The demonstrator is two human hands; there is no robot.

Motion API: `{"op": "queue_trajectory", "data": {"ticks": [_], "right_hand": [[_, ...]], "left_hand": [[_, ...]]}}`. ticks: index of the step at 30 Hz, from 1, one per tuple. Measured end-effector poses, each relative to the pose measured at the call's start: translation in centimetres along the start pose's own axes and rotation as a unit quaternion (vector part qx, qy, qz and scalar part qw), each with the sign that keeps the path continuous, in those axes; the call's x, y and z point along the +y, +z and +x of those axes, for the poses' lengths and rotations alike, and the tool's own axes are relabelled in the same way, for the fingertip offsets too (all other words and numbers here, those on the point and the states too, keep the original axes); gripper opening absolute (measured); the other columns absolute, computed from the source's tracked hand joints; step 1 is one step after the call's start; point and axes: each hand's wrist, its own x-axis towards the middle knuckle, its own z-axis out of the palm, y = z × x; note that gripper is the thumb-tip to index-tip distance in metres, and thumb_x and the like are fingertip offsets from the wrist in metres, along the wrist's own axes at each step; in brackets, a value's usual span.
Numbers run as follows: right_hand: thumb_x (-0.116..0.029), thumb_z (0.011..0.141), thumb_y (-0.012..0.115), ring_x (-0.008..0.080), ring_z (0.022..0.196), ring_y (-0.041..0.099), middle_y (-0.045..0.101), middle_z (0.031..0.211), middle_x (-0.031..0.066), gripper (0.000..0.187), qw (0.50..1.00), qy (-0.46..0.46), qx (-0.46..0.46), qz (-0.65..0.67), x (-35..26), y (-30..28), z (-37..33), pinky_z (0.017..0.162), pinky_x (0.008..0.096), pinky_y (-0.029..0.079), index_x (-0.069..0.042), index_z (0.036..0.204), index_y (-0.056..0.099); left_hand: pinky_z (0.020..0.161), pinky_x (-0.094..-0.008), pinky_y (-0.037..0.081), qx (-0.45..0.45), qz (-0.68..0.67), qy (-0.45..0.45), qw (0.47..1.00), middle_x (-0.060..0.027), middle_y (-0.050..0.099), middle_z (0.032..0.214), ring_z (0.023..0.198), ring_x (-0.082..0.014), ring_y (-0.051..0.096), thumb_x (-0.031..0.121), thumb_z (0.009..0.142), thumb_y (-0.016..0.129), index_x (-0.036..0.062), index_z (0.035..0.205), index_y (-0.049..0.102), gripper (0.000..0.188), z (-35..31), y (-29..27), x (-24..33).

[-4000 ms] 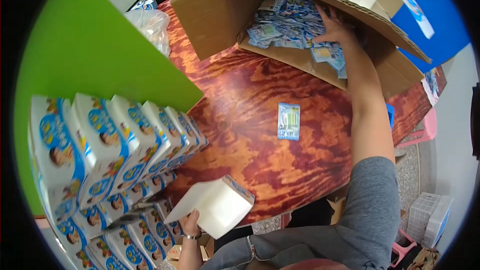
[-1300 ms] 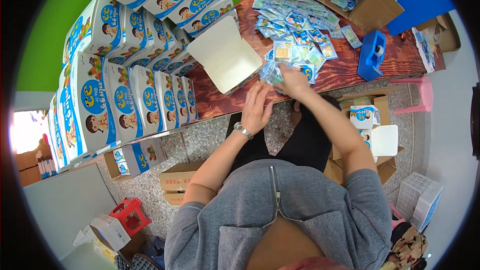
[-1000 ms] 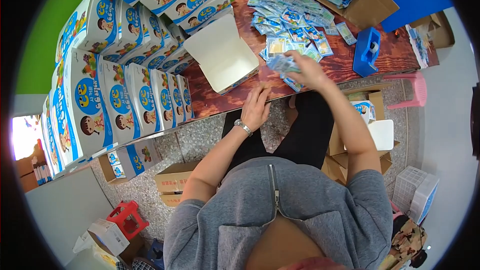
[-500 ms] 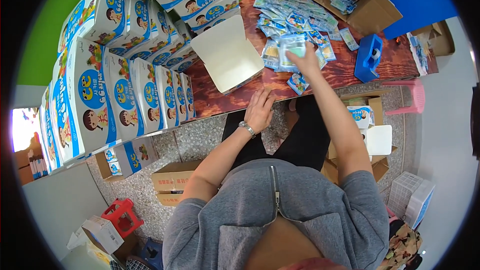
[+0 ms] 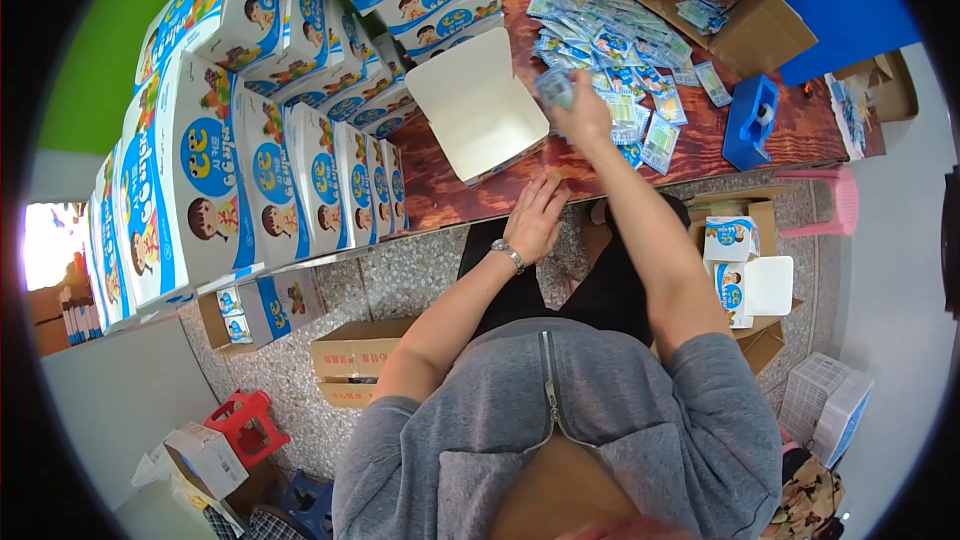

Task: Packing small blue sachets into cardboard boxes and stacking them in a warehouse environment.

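Note:
My right hand (image 5: 584,120) grips a small blue and clear sachet (image 5: 553,87), slightly blurred, between thumb and fingers. It is above the left side of a loose pile of similar sachets (image 5: 640,40) on the red-brown wood-patterned table (image 5: 440,202). Left of that hand stands a white carton (image 5: 478,105) with its lid flap raised; the flap hides most of the inside. My left hand (image 5: 536,218), with a watch on the wrist, lies flat at the table's front edge, fingers stretched out, just in front of the carton.
Printed white and blue boxes (image 5: 215,165) stand stacked at the left. A blue tape dispenser (image 5: 750,122) sits right of the pile; behind it a brown cardboard box (image 5: 765,30) holds more sachets. A pink stool (image 5: 825,202) and cartons (image 5: 735,275) are on the floor at the right.
My right hand has moved left with the sachet, away from the pile's front and closer to the carton. My left hand stays at the table edge. The whole view has shifted slightly.

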Motion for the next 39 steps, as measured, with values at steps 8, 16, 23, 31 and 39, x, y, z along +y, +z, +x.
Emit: {"op": "queue_trajectory", "data": {"ticks": [8,16,23,31,39], "right_hand": [[-0.008,0.076,0.074,0.0420,0.100,0.062,0.062,0.110,0.0214,0.065,0.946,-0.307,-0.083,-0.059,6.2,-3.5,-7.6,0.082,0.0467,0.053,-0.007,0.134,0.044],[-0.017,0.072,0.081,0.0345,0.100,0.062,0.062,0.107,0.0112,0.060,0.950,-0.302,-0.046,-0.072,7.2,-3.4,-9.0,0.081,0.0436,0.054,-0.010,0.125,0.053],[-0.020,0.075,0.079,0.0350,0.099,0.064,0.062,0.108,0.0131,0.055,0.929,-0.348,-0.103,-0.075,8.5,-2.2,-7.7,0.079,0.0436,0.055,-0.010,0.123,0.053],[-0.038,0.083,0.075,0.0379,0.092,0.068,0.069,0.100,0.0173,0.062,0.995,-0.049,0.076,-0.051,9.3,-5.6,-0.6,0.078,0.0484,0.053,-0.003,0.129,0.053],[-0.038,0.079,0.078,0.0325,0.087,0.070,0.071,0.097,0.0154,0.072,0.996,0.032,0.051,-0.067,10.0,-5.9,2.6,0.077,0.0443,0.053,-0.002,0.136,0.050]], "left_hand": [[0.109,-0.0463,0.040,0.140,-0.198,-0.106,0.964,-0.0272,0.041,0.145,0.132,-0.0439,0.043,0.003,0.077,0.071,-0.0017,0.152,0.021,0.090,2.2,-1.1,0.8],[0.106,-0.0456,0.042,0.070,-0.151,-0.096,0.981,-0.0256,0.047,0.141,0.129,-0.0428,0.047,-0.002,0.074,0.072,0.0018,0.152,0.024,0.092,3.6,-0.8,-0.7],[0.096,-0.0427,0.050,0.083,-0.148,-0.057,0.984,-0.0193,0.059,0.128,0.114,-0.0375,0.060,0.008,0.073,0.080,0.0045,0.144,0.040,0.082,4.7,-0.9,-1.5],[0.079,-0.0388,0.053,0.095,-0.137,-0.001,0.986,-0.0137,0.066,0.100,0.094,-0.0317,0.065,0.005,0.076,0.078,0.0024,0.105,0.066,0.031,4.6,-1.2,-1.4],[0.082,-0.0400,0.054,0.124,-0.136,0.022,0.983,-0.0148,0.068,0.105,0.097,-0.0338,0.066,0.004,0.077,0.077,0.0020,0.104,0.065,0.029,4.1,-0.8,-1.4]]}}
